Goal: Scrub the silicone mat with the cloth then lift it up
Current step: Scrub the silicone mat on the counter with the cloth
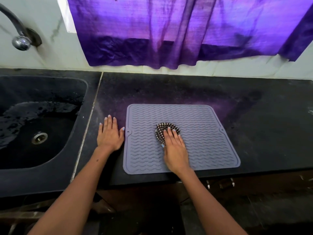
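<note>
A grey silicone mat (203, 129) with wavy ridges lies flat on the black counter (262, 133). A bunched black-and-white checked cloth (163, 128) sits on the mat's middle. My right hand (174, 150) presses down on the cloth with fairly straight fingers, covering its near part. My left hand (109, 133) rests flat on the counter just left of the mat, its thumb close to the mat's left edge.
A black sink (25, 158) with a metal drain (39, 137) lies to the left, with a tap (20, 38) above it. A purple curtain (169, 31) hangs on the back wall. The counter's front edge runs just below the mat.
</note>
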### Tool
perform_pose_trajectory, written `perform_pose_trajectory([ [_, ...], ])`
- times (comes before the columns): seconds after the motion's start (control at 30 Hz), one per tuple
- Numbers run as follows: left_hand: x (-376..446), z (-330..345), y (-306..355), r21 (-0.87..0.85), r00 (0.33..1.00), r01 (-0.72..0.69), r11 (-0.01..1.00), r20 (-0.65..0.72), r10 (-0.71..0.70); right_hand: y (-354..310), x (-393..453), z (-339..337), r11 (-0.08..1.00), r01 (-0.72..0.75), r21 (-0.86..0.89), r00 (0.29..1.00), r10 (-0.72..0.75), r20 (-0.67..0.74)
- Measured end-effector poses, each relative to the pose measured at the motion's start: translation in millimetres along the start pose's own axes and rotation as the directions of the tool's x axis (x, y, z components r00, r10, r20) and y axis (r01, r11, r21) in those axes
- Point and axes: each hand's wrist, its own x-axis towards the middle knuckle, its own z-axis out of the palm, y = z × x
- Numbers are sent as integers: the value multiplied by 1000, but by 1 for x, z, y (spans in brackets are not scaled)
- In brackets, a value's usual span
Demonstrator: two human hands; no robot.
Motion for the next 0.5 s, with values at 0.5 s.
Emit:
perform_pose_trajectory([
  [0.5, -5, 3, -3, 10, 998, -38, 999, -41, 38, -11, 16, -39, 567, -336, 752, 925, 350, 149],
])
